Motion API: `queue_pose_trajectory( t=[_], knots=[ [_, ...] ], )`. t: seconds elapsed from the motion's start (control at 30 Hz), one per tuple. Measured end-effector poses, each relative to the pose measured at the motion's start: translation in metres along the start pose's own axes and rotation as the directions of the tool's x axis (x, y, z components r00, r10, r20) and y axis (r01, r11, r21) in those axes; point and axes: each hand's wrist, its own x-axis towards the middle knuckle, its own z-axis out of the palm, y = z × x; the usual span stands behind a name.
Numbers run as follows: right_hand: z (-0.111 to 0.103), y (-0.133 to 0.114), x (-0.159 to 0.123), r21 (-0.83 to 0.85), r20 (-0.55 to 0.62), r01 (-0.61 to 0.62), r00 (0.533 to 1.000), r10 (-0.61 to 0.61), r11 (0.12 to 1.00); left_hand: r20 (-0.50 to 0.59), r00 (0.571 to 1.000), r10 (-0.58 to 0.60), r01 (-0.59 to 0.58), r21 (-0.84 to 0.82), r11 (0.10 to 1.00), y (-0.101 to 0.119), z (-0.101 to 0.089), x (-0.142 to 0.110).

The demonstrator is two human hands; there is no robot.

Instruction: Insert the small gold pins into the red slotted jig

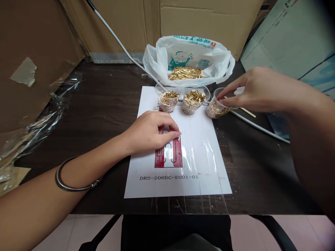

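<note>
My left hand (154,131) rests on a taped white sheet (206,157), over a printed red-and-white rectangle (169,155) with dark curved lines. Its thumb and index finger are pinched together near the rectangle's upper right; what they hold, if anything, I cannot make out. My right hand (258,89) reaches into the right clear plastic cup (213,109), thumb and index tips close together among small brass-coloured pieces (222,111). Anything between those fingertips is too small to name. Two more clear cups, a left one (167,104) and a middle one (193,106), hold similar small pieces.
Behind the cups, a white plastic bag (220,64) holds longer brass-coloured pins (185,72). A white cable (123,45) runs down behind the cups and out to the right (261,128). Cardboard (209,21) stands at the back. Clear plastic film (49,115) lies left.
</note>
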Motion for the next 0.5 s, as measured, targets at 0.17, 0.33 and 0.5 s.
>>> queue_pose_trajectory(
  t=[0.17,0.33,0.5],
  knots=[
    [0.0009,-0.0020,-0.0006,-0.023,-0.013,0.047,0.999,-0.047,0.999,-0.006,1.000,-0.003,0.003,-0.005,1.000,0.0003,0.0009,0.0007],
    [0.0029,-0.0040,-0.0009,-0.024,-0.021,0.054,0.998,-0.054,0.998,-0.022,1.000,0.002,-0.002,0.001,1.000,0.0003,0.0011,0.0006],
    [-0.0018,-0.0020,-0.0032,-0.034,-0.051,0.034,0.998,-0.036,0.999,-0.022,1.000,0.014,-0.014,0.019,1.000,-0.0003,0.0006,0.0008]
  ],
)
